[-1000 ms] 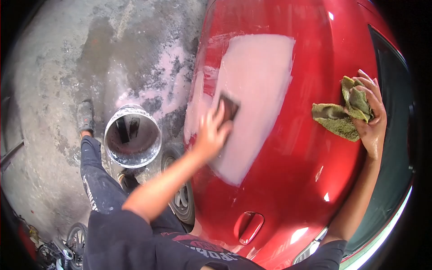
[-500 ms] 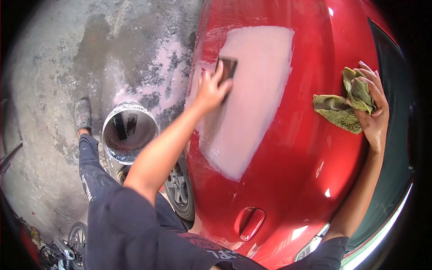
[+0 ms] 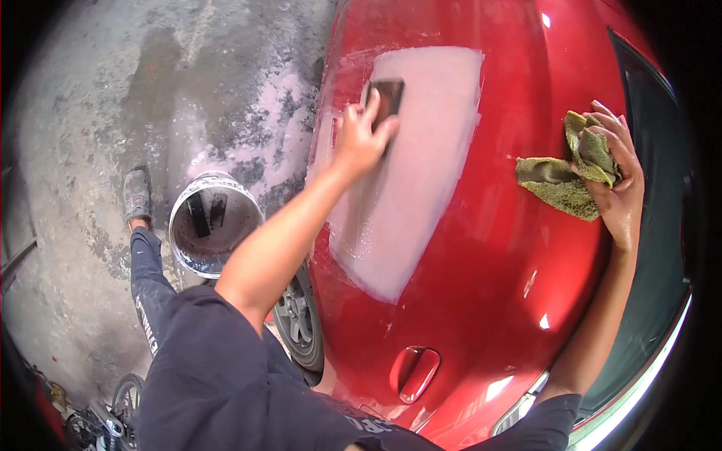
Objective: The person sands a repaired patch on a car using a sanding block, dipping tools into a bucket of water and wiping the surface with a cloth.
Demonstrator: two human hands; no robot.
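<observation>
My left hand (image 3: 365,139) is closed on a dark, flat sanding block (image 3: 389,98), with its fingers and thumb spread over it. The block lies flat against a pale, matte patch (image 3: 429,143) on the red car panel (image 3: 519,248). Over at the right, my right hand (image 3: 618,169) grips a folded olive-green cloth (image 3: 560,192) and rests on the panel near the dark window. Part of the cloth hangs out to the left of the fingers. Wet streaks show on the lower part of the patch.
A white-rimmed bucket (image 3: 252,203) with dark flat pieces inside stands on the stained concrete floor (image 3: 83,150), left of the car. Below it is a car wheel (image 3: 301,319). A red door handle (image 3: 419,374) juts from the panel. Motorcycle parts (image 3: 113,417) sit at the lower left.
My left hand and the sanding block have moved slightly up and to the right over the pale patch. My right hand keeps its place with the cloth; the view has shifted a little.
</observation>
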